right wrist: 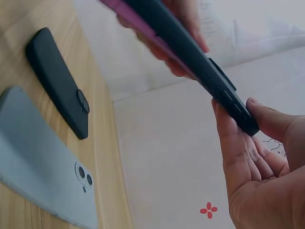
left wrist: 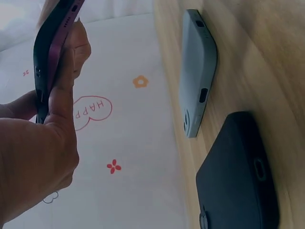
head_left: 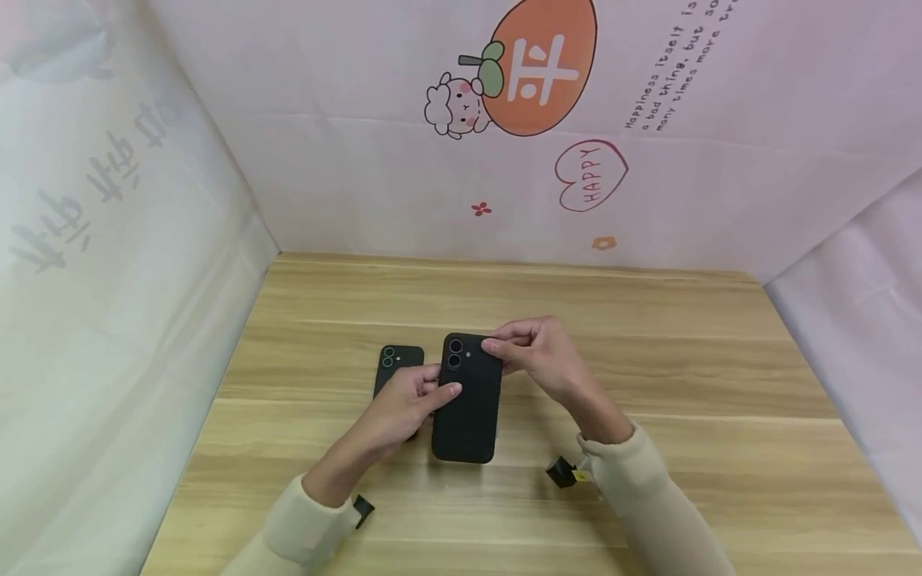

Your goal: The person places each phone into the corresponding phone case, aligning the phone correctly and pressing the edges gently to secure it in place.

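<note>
Both hands hold a black-cased phone above the table, its camera side facing up. My left hand grips its left edge, thumb on the back and fingers underneath. At the top right corner, my right hand pinches the phone between thumb and fingers. A pink-purple layer shows along the underside of the black case in the right wrist view. Partly behind my left hand, a second black phone lies on the table. A grey phone lies beside it, hidden in the head view by the held phone.
The wood-grain table runs back to a white printed cloth. More white cloth hangs at the left side. Small black devices sit by the wrists at the cream sleeves.
</note>
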